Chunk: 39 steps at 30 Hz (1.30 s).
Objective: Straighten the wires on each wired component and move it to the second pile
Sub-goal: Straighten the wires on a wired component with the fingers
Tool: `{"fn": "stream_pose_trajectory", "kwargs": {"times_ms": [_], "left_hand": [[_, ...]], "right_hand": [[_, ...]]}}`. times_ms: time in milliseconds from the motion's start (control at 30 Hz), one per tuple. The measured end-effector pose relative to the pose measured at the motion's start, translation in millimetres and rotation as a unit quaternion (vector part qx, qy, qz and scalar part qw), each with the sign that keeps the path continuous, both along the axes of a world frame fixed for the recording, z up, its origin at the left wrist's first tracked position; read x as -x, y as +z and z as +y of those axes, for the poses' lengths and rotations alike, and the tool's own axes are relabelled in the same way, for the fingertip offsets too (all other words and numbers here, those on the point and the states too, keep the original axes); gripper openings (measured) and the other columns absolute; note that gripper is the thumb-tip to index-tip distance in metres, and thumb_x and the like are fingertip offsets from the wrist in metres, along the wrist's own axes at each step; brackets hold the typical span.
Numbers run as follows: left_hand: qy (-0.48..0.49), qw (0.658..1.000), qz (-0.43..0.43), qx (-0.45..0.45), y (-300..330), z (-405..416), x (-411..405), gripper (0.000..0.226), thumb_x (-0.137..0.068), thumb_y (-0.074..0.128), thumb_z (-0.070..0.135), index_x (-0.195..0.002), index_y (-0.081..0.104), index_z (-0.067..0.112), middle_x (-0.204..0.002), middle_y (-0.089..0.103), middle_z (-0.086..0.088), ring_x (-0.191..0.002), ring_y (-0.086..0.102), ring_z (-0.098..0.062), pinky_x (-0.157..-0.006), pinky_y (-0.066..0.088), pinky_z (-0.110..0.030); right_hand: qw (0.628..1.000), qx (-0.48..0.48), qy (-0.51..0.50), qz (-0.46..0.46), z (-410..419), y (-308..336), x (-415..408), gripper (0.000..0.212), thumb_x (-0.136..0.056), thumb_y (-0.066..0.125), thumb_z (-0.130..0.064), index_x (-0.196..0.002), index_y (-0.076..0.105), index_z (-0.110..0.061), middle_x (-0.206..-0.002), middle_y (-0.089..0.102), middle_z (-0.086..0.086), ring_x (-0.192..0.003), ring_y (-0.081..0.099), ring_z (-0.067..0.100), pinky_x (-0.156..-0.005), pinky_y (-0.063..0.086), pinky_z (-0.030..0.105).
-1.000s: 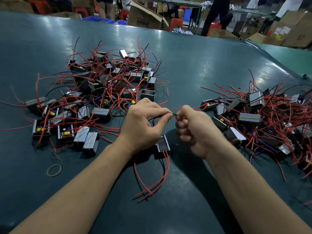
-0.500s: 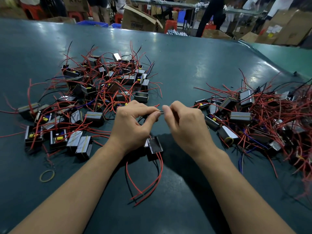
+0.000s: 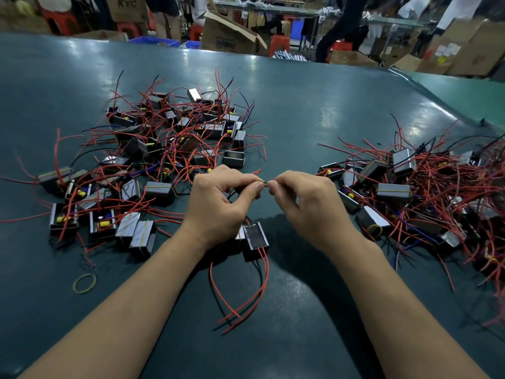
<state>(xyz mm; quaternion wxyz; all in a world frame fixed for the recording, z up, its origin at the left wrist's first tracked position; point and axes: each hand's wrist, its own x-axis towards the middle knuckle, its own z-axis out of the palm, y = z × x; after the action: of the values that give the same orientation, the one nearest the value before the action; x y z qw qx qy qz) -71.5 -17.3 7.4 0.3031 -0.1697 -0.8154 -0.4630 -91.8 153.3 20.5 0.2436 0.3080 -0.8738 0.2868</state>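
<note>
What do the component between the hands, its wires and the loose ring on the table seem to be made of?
Component: probably metal, grey plate with a dull sheen.
Wires: smooth red and black insulation, likely plastic; they bend loosely.
Ring: thin yellowish loop, apparently rubber.

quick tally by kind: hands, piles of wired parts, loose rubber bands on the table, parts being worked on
hands: 2, left hand and right hand
piles: 2, left pile and right pile
loose rubber band: 1
component being worked: 1
total: 6

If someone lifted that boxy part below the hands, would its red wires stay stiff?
Probably not: the red wires curve loosely across the table, so they would likely droop. The component looks blocky and metal-faced, so probably hefty and unlikely to roll.
</note>
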Motion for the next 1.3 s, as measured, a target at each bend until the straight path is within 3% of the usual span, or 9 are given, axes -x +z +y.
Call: {"fn": "stream_pose_trajectory", "kwargs": {"times_ms": [133, 233, 300, 500, 700, 967, 1067, 1200, 1300], "left_hand": [[-0.004, 1.0, 0.008, 0.003, -1.3, 1.2, 0.4, 0.008, -0.084, 0.069, 0.011, -0.079, 0.076, 0.012, -0.072, 0.07, 0.004, -0.07, 0.059, -0.016, -0.072, 0.047, -0.028], [-0.005, 0.999, 0.028, 0.038, -1.2, 3.0, -0.1, 0.007, -0.084, 0.071, 0.008, -0.08, 0.077, 0.01, -0.072, 0.071, 0.003, -0.069, 0.058, -0.019, -0.072, 0.047, -0.03], [0.0, 0.999, 0.028, 0.039, -0.5, 3.8, -0.3, 0.007, -0.084, 0.071, 0.007, -0.08, 0.076, 0.01, -0.073, 0.071, 0.003, -0.069, 0.058, -0.019, -0.072, 0.047, -0.03], [0.028, 0.999, 0.002, -0.023, -1.1, 0.6, 2.3, 0.007, -0.084, 0.071, 0.01, -0.082, 0.077, 0.01, -0.076, 0.072, 0.002, -0.074, 0.062, -0.017, -0.074, 0.048, -0.026], [0.014, 1.0, -0.015, -0.018, -1.4, 1.8, 1.7, 0.008, -0.085, 0.07, 0.012, -0.08, 0.076, 0.013, -0.073, 0.07, 0.007, -0.071, 0.059, -0.011, -0.073, 0.045, -0.021], [-0.001, 1.0, -0.015, -0.008, -1.1, 0.5, 0.9, 0.008, -0.085, 0.071, 0.009, -0.079, 0.076, 0.013, -0.072, 0.07, 0.007, -0.071, 0.059, -0.012, -0.07, 0.043, -0.018], [0.004, 1.0, 0.004, -0.014, -0.7, 0.8, 2.0, 0.008, -0.084, 0.07, 0.01, -0.08, 0.077, 0.01, -0.073, 0.071, 0.005, -0.071, 0.058, -0.014, -0.072, 0.044, -0.022], [0.02, 0.999, 0.038, 0.033, -2.6, 0.5, 2.4, 0.005, -0.082, 0.073, 0.005, -0.082, 0.078, 0.007, -0.074, 0.071, -0.001, -0.073, 0.059, -0.02, -0.073, 0.047, -0.028], [0.018, 0.998, 0.046, 0.039, -3.5, 2.2, 2.7, 0.006, -0.081, 0.073, 0.007, -0.084, 0.078, 0.008, -0.075, 0.072, -0.001, -0.074, 0.06, -0.021, -0.073, 0.048, -0.029]], "right_hand": [[0.938, 0.221, -0.056, -0.262, -18.5, 1.9, -9.2, 0.03, -0.096, 0.054, -0.013, -0.067, 0.058, -0.004, -0.047, 0.045, 0.001, -0.044, 0.037, 0.018, -0.043, 0.031, 0.026], [0.586, 0.525, -0.012, -0.616, -25.0, 10.8, -5.8, 0.032, -0.092, 0.043, -0.01, -0.061, 0.044, -0.013, -0.042, 0.026, -0.008, -0.032, 0.023, 0.005, -0.027, 0.02, 0.016], [0.488, 0.561, 0.025, -0.668, -22.0, 16.3, -6.3, 0.033, -0.093, 0.041, -0.012, -0.061, 0.044, -0.015, -0.043, 0.027, -0.009, -0.031, 0.025, 0.003, -0.026, 0.021, 0.013], [0.977, 0.124, -0.01, -0.172, -5.3, 7.3, -7.3, 0.019, -0.087, 0.071, -0.033, -0.087, 0.069, -0.014, -0.067, 0.063, -0.005, -0.054, 0.057, 0.011, -0.054, 0.047, 0.024], [0.999, 0.024, 0.001, 0.04, 1.2, -0.4, 0.6, 0.01, -0.087, 0.069, -0.015, -0.087, 0.075, -0.007, -0.071, 0.066, 0.005, -0.057, 0.058, 0.025, -0.055, 0.051, 0.042], [0.99, 0.094, 0.027, -0.096, -2.7, 4.4, -6.0, 0.026, -0.094, 0.062, -0.014, -0.069, 0.069, -0.01, -0.053, 0.057, 0.0, -0.047, 0.049, 0.014, -0.048, 0.038, 0.027], [0.862, 0.345, 0.009, -0.371, -22.0, 5.7, -11.9, 0.037, -0.097, 0.052, -0.011, -0.06, 0.056, -0.014, -0.04, 0.038, -0.008, -0.034, 0.03, 0.007, -0.036, 0.024, 0.019], [0.46, 0.594, 0.052, -0.658, -31.3, 10.2, -13.7, 0.028, -0.085, 0.042, -0.009, -0.059, 0.04, -0.017, -0.041, 0.026, -0.01, -0.028, 0.022, 0.003, -0.026, 0.016, 0.014], [0.384, 0.626, 0.076, -0.674, -27.7, 14.1, -12.5, 0.024, -0.075, 0.043, -0.007, -0.055, 0.037, -0.017, -0.039, 0.028, -0.009, -0.026, 0.024, 0.003, -0.024, 0.018, 0.014]]}}
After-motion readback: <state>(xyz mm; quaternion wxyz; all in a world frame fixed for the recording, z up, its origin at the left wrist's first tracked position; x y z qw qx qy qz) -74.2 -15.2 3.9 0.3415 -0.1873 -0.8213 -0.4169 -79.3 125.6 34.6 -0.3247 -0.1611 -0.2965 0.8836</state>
